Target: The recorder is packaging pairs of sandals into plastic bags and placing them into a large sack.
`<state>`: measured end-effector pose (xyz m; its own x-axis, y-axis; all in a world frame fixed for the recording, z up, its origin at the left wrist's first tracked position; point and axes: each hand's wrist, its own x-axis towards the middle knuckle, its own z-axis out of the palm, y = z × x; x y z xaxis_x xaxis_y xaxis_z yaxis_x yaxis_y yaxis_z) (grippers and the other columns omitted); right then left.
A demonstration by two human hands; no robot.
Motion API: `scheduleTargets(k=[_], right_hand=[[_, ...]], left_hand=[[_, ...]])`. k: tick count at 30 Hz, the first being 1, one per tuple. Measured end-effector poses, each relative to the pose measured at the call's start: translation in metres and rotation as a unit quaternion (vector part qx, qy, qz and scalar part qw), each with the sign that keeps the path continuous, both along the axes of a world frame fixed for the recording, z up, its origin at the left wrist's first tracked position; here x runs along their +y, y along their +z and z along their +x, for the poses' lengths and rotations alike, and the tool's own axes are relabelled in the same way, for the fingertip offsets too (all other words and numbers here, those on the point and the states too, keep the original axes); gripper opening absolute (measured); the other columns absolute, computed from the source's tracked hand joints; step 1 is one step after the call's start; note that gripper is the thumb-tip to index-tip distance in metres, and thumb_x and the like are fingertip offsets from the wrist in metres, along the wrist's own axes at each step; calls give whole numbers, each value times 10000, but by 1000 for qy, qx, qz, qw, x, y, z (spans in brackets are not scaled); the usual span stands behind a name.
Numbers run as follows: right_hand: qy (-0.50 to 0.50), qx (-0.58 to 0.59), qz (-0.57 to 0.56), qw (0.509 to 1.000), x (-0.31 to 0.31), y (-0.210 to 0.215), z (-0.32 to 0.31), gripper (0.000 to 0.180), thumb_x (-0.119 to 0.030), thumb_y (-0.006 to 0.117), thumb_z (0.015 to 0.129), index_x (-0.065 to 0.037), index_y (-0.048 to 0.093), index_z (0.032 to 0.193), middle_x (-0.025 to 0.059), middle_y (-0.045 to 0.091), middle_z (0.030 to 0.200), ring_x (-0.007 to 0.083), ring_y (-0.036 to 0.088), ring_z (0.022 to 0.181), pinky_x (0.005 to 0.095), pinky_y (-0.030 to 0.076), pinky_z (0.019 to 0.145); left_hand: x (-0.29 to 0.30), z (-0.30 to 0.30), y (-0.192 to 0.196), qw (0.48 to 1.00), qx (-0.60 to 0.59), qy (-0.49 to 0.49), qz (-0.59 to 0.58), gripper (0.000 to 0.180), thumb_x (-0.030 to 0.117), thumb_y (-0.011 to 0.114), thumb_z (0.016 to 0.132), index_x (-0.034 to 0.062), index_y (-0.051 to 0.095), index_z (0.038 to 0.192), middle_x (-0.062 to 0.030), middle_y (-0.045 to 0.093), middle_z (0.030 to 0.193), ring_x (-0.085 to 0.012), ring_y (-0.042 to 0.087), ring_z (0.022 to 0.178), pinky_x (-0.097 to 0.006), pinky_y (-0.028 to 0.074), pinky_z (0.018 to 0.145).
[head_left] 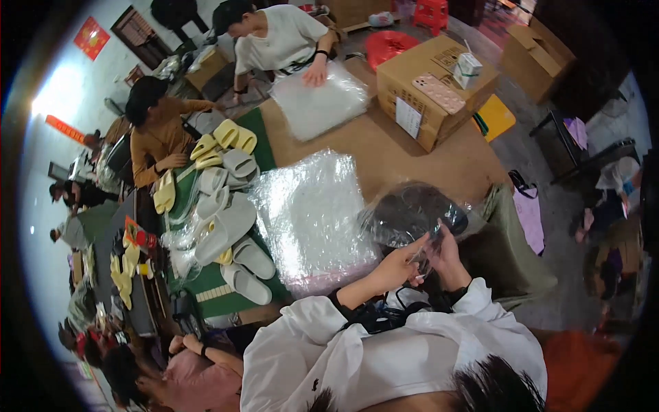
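A clear plastic bag (473, 218) with dark slippers (405, 211) inside lies at the table's right front, close to my body. Its near end is gathered between my hands. My left hand (401, 266) is closed on the plastic from the left, fingers bent. On the other side my right hand (447, 255) pinches the same end, thumb and fingers together. Whether a small pale thing at my left fingertips is part of the bag, I cannot tell. A glossy stack of clear bags (312, 213) lies left of the slippers.
Grey slippers (237, 226) and yellow slippers (235, 136) crowd the green mat on the left. A cardboard box (405, 82) stands at the far right, bearing a phone (439, 93) and a drink carton (467, 71). Across the table, a co-worker's hand (316, 71) rests on more plastic bags (319, 103).
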<state>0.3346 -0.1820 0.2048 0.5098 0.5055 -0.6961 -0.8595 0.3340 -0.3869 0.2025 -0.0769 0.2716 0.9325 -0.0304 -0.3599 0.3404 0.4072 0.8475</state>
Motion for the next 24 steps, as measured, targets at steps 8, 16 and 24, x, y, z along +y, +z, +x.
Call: scheduleTargets(k=[8, 16, 24], right_hand=[[73, -14, 1, 997, 8, -63, 44, 128, -176, 548, 860, -51, 564, 875, 79, 592, 810, 216, 582, 781, 346, 514, 715], [139, -193, -15, 971, -36, -202, 111, 433, -91, 522, 895, 44, 366, 1276, 138, 493, 1257, 276, 553, 1053, 356, 447, 921], [-4, 69, -97, 993, 8, -116, 95, 297, -119, 378, 932, -45, 432, 1214, 103, 517, 1237, 377, 470, 1137, 516, 420, 922]], left_hand=[[-5, 5, -56, 975, 33, 217, 10, 686, -79, 444, 843, 202, 224, 1430, -116, 549, 1074, -118, 575, 649, -234, 492, 576], [-1, -36, -93, 982, 134, 126, 54, 446, 76, 516, 880, 104, 411, 1313, -101, 544, 1083, -134, 586, 707, -258, 497, 613], [38, -102, -95, 965, 155, 211, 27, 337, 182, 519, 905, 100, 487, 1231, -79, 577, 1001, -124, 581, 724, -254, 481, 597]])
